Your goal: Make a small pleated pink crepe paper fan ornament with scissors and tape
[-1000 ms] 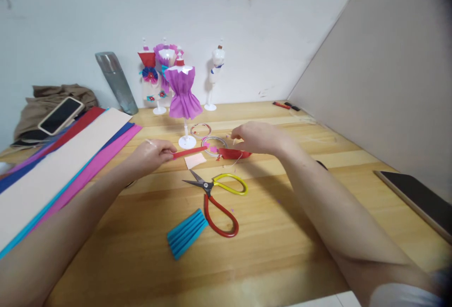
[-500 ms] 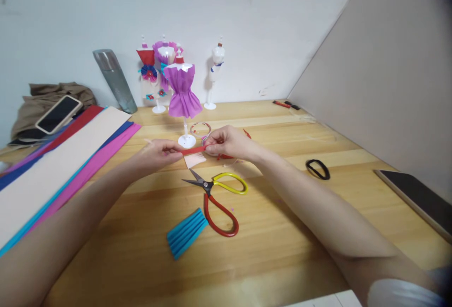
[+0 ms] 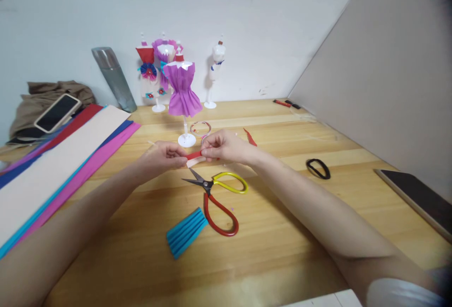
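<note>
A short red paper strip (image 3: 194,155) is stretched between my two hands over the table. My left hand (image 3: 163,157) pinches its left end, and my right hand (image 3: 222,147) pinches the right end. Partly covered by the strip, a pale pink paper piece (image 3: 195,162) lies on the wood. Just nearer to me are the scissors (image 3: 206,185), blades apart, with one yellow and one red handle. A pleated blue paper piece (image 3: 186,232) rests beside the red handle. Behind my hands stands a small mannequin (image 3: 182,88) in a purple paper dress.
Long coloured paper sheets (image 3: 67,170) cover the left side, with a phone (image 3: 57,113) at their far end. A bottle (image 3: 115,80) leans on the wall near other mannequins (image 3: 218,62). To the right lie a black band (image 3: 318,169) and a dark tablet-like slab (image 3: 416,198).
Both hands have come closer together and slightly nearer to me, shortening the visible red strip. A red scrap behind my right hand now shows more fully.
</note>
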A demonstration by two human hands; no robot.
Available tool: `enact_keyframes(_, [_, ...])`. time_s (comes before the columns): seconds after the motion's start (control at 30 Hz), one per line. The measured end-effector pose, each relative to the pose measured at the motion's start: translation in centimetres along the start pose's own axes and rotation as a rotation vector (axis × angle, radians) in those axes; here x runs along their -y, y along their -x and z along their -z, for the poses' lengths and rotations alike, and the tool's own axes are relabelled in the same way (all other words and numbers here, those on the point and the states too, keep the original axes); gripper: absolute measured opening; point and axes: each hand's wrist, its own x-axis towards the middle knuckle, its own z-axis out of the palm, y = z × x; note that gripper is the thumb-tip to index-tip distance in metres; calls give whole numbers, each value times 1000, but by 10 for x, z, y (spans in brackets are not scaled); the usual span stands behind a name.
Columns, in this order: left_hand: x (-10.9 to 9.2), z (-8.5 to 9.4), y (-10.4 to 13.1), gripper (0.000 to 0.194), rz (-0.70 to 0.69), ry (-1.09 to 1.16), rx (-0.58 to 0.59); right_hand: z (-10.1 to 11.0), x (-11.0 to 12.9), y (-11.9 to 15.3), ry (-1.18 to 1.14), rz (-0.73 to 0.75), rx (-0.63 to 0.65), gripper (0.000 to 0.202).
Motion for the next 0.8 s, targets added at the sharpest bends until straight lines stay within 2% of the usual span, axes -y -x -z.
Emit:
enact_keyframes(0.2, [-4,1,5,25,141,122,132,2,-4,-2,-94,3,-51,24])
enact_keyframes(0.37, [-1,3,7,42,114,214,247,2,-7,-3,-153,-2,-65,26])
enact_keyframes(0.5, [1,-4,6,44,83,300,226,-1,-5,1,-133,23,-26,30])
enact_keyframes(0.63, [1,-8,6,42,76,328,209,-3,-2,2,-154,14,-52,35])
enact_keyframes(0.8, [3,-8,8,46,74,287,218,-7,0,1,-140,47,-46,27])
